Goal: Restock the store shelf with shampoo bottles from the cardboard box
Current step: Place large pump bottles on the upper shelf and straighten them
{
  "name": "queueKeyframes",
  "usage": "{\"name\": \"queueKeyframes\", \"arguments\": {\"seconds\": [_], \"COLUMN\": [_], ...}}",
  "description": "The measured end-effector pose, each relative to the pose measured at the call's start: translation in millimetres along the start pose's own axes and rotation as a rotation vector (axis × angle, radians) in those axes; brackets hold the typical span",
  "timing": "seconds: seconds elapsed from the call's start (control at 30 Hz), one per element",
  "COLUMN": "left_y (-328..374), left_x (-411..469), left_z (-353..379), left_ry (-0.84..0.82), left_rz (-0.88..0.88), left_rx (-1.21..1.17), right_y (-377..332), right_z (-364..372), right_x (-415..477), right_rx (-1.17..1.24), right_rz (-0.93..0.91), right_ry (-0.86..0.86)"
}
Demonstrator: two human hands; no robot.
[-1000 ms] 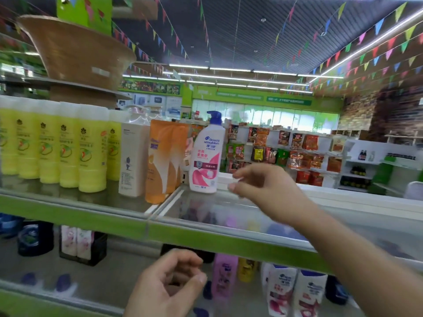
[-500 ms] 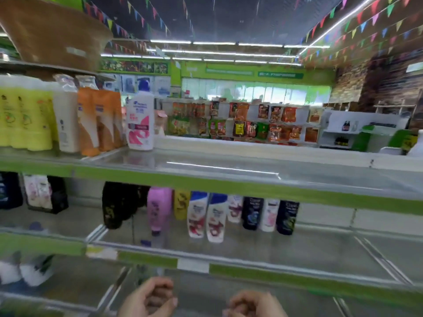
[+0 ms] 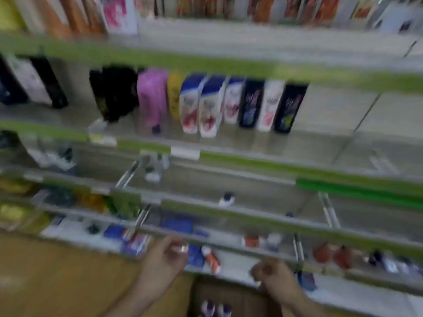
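- Sitting low, right in front of the person, the cardboard box [image 3: 231,296] is open, with the caps of two shampoo bottles [image 3: 207,308] showing inside it.
- Just above the box's left edge, the left hand [image 3: 163,259] hangs with its fingers loosely curled, nothing in them.
- Over the box's right edge is the right hand [image 3: 272,274]; blur hides its fingers, so I cannot tell their state.
- Well above the box, the green-edged store shelf [image 3: 229,66] carries a row of upright bottles [image 3: 206,106].
- Left of the box lies wooden floor [image 3: 57,271].
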State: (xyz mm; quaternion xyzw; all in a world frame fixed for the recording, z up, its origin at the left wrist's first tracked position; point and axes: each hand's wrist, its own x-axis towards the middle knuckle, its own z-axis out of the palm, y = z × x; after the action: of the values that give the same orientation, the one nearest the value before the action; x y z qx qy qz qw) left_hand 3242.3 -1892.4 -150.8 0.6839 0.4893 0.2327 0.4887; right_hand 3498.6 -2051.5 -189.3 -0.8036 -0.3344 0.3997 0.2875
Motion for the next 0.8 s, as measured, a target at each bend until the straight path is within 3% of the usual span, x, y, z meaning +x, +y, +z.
{"name": "queueKeyframes", "arguments": {"seconds": [0.07, 0.23, 0.33, 0.57, 0.67, 0.8], "left_y": [-6, -84, -131, -277, -336, -399], "left_x": [-2, 1, 10, 3, -1, -10], "left_z": [11, 49, 78, 162, 198, 239], "left_ry": [-0.016, -0.185, -0.224, -0.209, -0.253, -0.361], "left_rz": [0.009, -0.179, -0.246, -0.405, -0.478, -0.504], "left_rx": [0.026, 0.132, 0.184, 0.190, 0.236, 0.287], "right_y": [27, 138, 145, 259, 312, 382], "right_z": [15, 59, 81, 162, 207, 260], "right_x": [29, 75, 71, 109, 139, 178], "right_rx": [0.008, -0.213, -0.249, -0.371, -0.275, -0.364], "right_rz": [-0.021, 0.248, 0.389, 0.573, 0.654, 0.668], "right_ry": [0.063, 0.038, 0.023, -0.167, -0.196, -0.244]}}
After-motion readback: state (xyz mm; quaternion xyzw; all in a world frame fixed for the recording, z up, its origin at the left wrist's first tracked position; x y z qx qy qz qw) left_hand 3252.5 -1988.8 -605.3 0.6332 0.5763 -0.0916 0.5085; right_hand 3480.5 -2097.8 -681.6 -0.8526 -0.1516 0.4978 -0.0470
